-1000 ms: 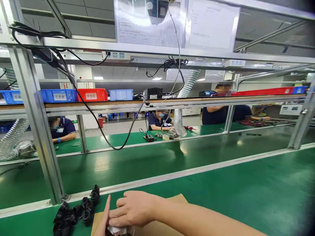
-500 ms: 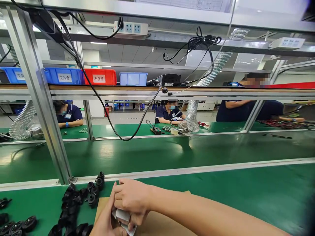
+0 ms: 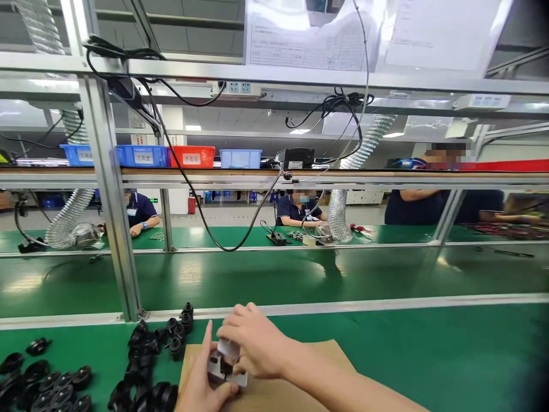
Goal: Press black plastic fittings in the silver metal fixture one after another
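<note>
Low in the head view, my left hand [image 3: 199, 380] is wrapped round a grey metal fixture [image 3: 214, 366] with its thumb along the near edge and its index finger pointing up. My right hand [image 3: 255, 340] reaches across from the right, with its fingers closed on a grey block-shaped upper piece [image 3: 228, 348] of the fixture. A small dark part [image 3: 225, 366] shows in the gap between the upper piece and the base. My right fingers partly hide that gap. Both hands are above a brown cardboard sheet [image 3: 326, 357] on the green bench.
Black round plastic parts [image 3: 143, 357] lie in a cluster left of the cardboard, with more black parts [image 3: 60, 386] farther left. A metal post [image 3: 112, 217] rises behind them. A black cable [image 3: 206, 229] hangs ahead. Co-workers sit at the opposite bench [image 3: 240, 233].
The camera view has tilted up and turned left. The right hand has shifted on the fixture, and a gap with a dark part now shows between its upper piece and base.
</note>
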Tool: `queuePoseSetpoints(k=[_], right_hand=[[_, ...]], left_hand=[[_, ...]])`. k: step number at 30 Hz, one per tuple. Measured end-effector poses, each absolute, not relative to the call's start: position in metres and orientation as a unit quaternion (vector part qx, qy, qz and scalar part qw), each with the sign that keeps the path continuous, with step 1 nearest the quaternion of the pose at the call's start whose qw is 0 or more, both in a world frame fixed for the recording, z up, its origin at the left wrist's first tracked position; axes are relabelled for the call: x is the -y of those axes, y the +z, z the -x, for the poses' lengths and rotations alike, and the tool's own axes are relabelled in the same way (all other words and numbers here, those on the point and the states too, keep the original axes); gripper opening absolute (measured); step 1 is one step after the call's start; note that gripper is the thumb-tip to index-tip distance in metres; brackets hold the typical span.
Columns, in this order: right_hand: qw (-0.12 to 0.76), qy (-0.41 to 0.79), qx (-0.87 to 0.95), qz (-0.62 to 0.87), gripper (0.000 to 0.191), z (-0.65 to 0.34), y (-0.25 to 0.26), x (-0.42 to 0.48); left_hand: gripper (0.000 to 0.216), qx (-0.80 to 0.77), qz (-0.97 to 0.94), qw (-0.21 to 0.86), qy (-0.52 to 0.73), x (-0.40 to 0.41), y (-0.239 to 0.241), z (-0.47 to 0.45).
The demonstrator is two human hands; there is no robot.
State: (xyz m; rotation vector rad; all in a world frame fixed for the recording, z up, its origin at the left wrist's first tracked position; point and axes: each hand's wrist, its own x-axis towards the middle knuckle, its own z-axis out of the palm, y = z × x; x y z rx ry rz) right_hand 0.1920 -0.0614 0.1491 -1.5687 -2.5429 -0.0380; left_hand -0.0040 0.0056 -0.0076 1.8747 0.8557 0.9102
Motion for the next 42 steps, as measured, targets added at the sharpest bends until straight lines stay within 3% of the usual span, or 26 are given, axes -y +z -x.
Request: queuePoseSetpoints(k=[3, 7, 13, 16, 19, 22, 25, 28, 31, 34, 37, 42], right_hand=[[0.167, 0.007, 0.768, 0.619, 0.049, -0.214, 0.136, 0.084], [0.090, 0.055, 0.706, 0.700, 0.046, -0.241, 0.098, 0.100], [0.076, 0.098, 0.689, 0.714, 0.056, -0.245, 0.079, 0.089], [0.156, 0.111, 0.713, 0.675, 0.049, -0.230, 0.085, 0.065], [0.222, 0.108, 0.729, 0.638, 0.031, -0.202, 0.089, 0.028], [0.238, 0.114, 0.743, 0.615, 0.029, -0.165, 0.088, -0.012], [0.253, 0.120, 0.754, 0.595, 0.031, -0.132, 0.083, -0.046], [0.272, 0.133, 0.753, 0.584, 0.028, -0.117, 0.074, -0.067], [0.303, 0.147, 0.735, 0.588, 0.026, -0.124, 0.066, -0.074], [0.361, 0.153, 0.694, 0.603, 0.016, -0.151, 0.062, -0.063], [0.409, 0.171, 0.647, 0.620, 0.023, -0.186, 0.062, -0.033], [0.444, 0.213, 0.597, 0.634, 0.031, -0.220, 0.057, 0.034]], left_hand=[[0.104, -0.323, -0.765, 0.401, 0.387, -0.007, -0.014, 0.006], [0.080, -0.258, -0.787, 0.370, 0.422, -0.007, -0.012, 0.008], [0.065, -0.051, -0.859, 0.101, 0.500, -0.006, 0.003, 0.019], [0.061, 0.005, -0.890, 0.048, 0.454, -0.006, 0.005, 0.024], [0.049, 0.023, -0.913, 0.078, 0.399, -0.010, 0.006, 0.025], [0.036, 0.019, -0.922, 0.152, 0.357, -0.015, 0.007, 0.024], [0.041, -0.002, -0.908, 0.247, 0.338, -0.018, 0.007, 0.025], [0.041, -0.056, -0.864, 0.335, 0.371, -0.018, 0.007, 0.028], [0.032, -0.156, -0.820, 0.333, 0.438, -0.020, 0.000, 0.030], [0.062, -0.225, -0.800, 0.334, 0.445, -0.027, -0.019, 0.032], [0.091, -0.239, -0.815, 0.372, 0.375, -0.031, -0.035, 0.033], [0.085, -0.251, -0.814, 0.411, 0.324, -0.022, -0.020, 0.034]])
